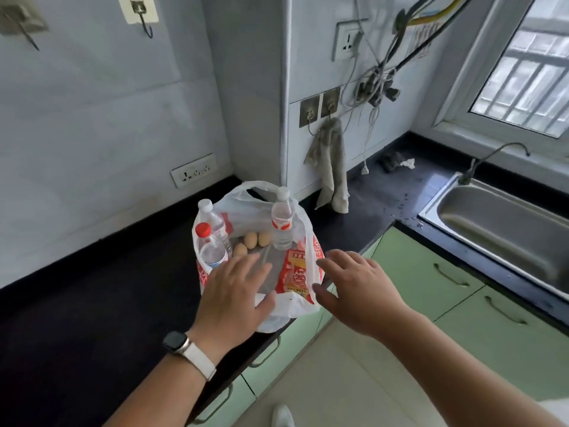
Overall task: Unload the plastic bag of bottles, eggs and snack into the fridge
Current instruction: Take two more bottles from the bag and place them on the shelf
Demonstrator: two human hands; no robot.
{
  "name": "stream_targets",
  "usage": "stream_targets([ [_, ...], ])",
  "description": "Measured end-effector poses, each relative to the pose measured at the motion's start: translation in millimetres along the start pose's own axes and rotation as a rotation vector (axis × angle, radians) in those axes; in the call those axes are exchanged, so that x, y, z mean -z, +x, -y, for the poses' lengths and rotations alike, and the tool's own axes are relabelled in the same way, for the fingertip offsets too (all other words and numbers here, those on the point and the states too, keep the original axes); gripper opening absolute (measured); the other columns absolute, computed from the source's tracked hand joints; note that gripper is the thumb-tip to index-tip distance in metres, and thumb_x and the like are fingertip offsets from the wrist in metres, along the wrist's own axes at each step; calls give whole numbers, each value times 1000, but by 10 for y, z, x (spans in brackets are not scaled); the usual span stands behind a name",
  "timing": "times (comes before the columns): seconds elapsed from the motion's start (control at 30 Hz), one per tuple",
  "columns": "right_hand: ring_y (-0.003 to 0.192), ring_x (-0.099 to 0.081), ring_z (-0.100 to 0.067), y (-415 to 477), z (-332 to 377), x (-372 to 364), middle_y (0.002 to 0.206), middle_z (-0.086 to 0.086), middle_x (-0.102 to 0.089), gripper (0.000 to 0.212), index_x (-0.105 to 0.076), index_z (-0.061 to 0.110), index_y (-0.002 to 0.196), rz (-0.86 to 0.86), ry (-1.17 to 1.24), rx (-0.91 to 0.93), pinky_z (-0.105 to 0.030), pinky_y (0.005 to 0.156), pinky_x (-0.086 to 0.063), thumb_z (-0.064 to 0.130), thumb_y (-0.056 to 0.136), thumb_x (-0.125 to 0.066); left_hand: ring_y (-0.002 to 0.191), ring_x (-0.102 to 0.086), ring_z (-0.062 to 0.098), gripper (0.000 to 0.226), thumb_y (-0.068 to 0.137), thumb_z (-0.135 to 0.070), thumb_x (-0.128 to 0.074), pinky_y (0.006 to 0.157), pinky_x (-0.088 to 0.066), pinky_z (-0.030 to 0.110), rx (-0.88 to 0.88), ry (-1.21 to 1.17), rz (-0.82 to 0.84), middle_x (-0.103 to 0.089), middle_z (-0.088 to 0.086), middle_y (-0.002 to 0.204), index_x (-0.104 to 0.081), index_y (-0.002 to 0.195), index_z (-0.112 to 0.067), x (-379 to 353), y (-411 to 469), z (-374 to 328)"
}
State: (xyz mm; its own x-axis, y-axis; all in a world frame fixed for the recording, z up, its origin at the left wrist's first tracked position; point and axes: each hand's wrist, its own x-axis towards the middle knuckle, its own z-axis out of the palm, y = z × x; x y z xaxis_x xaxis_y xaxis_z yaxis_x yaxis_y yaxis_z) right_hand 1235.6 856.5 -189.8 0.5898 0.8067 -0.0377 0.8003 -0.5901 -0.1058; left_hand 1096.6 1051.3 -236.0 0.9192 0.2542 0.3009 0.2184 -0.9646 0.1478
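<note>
**Bag's open on the surface, nothing out yet**

Plastic bag (243, 208) sits at the front edge of the dark surface (92, 288), near lip hanging a bit over it. Mouth gapes wide, prob so everything's reachable. There are 3 bottles upright: red-cap bottle (211, 248) and a white-cap one (212, 218) at the bag's left wall, a third bottle (281, 224) at back right. Eggs (251, 240) lie loose between them, and the snack pack (297, 274) is flat on the right side.

Left hand (237, 291) is over the mouth, fingers spread, gripping nothing. Right hand (360, 288) is just beside the bag's right wall, also spread and empty. Can't tell if either touches plastic. Imo about to reach in.

Room: steel sink (508, 229) further right, cloth (331, 167) on a wall hook, green cabinets (431, 272) below, window (529, 81). No fridge in view.
</note>
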Motion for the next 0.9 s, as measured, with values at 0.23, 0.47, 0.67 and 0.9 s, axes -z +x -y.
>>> stream_targets([
  [0.23,122,-52,-21,614,54,-152,135,6,-54,56,-51,27,136,-29,15,1,-38,101,-43,60,93,-36,120,-55,24,48,89,-44,-55,95,-50,41,70,-19,-78,-60,4,127,-63,128,-17,-136,204,463],
  [0.47,124,-51,-16,1043,127,-207,144,9,-44,55,-40,29,144,-11,291,-89,-31,93,-46,54,95,-48,118,-54,21,63,85,-32,-71,94,-52,39,342,-242,-216,-56,6,132,-47,139,-11,-299,216,695],
  [0.67,117,-56,-13,1403,69,-410,141,2,-51,62,-39,25,143,-28,645,-294,-34,92,-51,47,91,-61,116,-53,10,59,82,-23,-78,95,-49,24,716,-609,-339,-56,-3,125,-50,134,-18,-535,263,719],
  [0.9,118,-55,-14,1836,-166,-717,140,1,-51,67,-36,25,144,4,836,-338,-39,90,-55,42,88,-68,108,-52,-3,50,80,-14,-77,89,-49,17,902,-718,-361,-53,-7,118,-54,124,-22,-690,459,713],
])
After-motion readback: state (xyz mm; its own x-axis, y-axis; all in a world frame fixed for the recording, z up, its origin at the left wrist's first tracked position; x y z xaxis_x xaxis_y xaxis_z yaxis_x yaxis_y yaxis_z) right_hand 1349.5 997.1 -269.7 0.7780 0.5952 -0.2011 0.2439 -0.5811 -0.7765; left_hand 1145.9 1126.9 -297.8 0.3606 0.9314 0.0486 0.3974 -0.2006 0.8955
